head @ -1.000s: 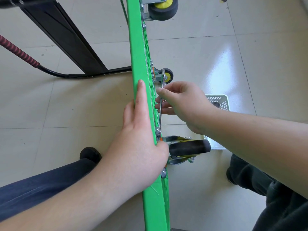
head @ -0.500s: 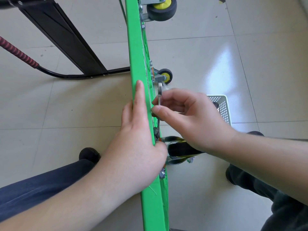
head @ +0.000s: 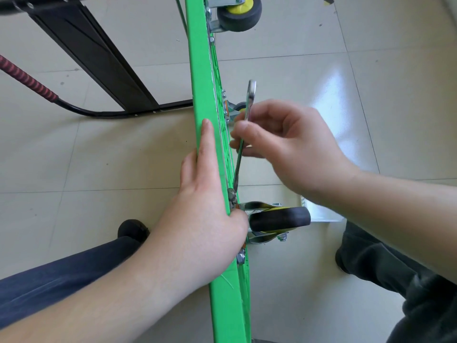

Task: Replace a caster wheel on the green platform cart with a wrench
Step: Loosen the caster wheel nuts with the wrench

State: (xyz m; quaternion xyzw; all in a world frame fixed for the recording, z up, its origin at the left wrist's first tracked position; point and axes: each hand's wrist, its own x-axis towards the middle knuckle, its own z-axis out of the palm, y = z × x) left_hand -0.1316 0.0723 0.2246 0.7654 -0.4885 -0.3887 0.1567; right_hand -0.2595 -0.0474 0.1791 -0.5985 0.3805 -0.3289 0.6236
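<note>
The green platform cart (head: 201, 95) stands on its side on the tiled floor (head: 99, 157), so we see its thin edge running from top to bottom. Its wheels stick out to the right.

The left hand (head: 205, 206) lies flat on the green edge. Its fingers are straight and press on the cart, and its thumb reaches round to the wheel side, next to the caster wheel (head: 279, 217). This grip is open and holds nothing.

The right hand (head: 284, 147) holds a silver wrench (head: 243, 142). Its thumb and fingers are curled and pinch the middle of the wrench. The low end of the wrench sits on a bolt (head: 231, 194) just above the black caster wheel. The top end sticks up past the fingers.

A second small wheel (head: 238, 108) shows behind the right hand. A third wheel (head: 238, 14), black with a yellow middle, is at the top.

A white basket (head: 319, 211) sits on the floor under the right arm, mostly hidden. A black frame (head: 99, 63) and a red and black handle (head: 27, 80) are on the left.
</note>
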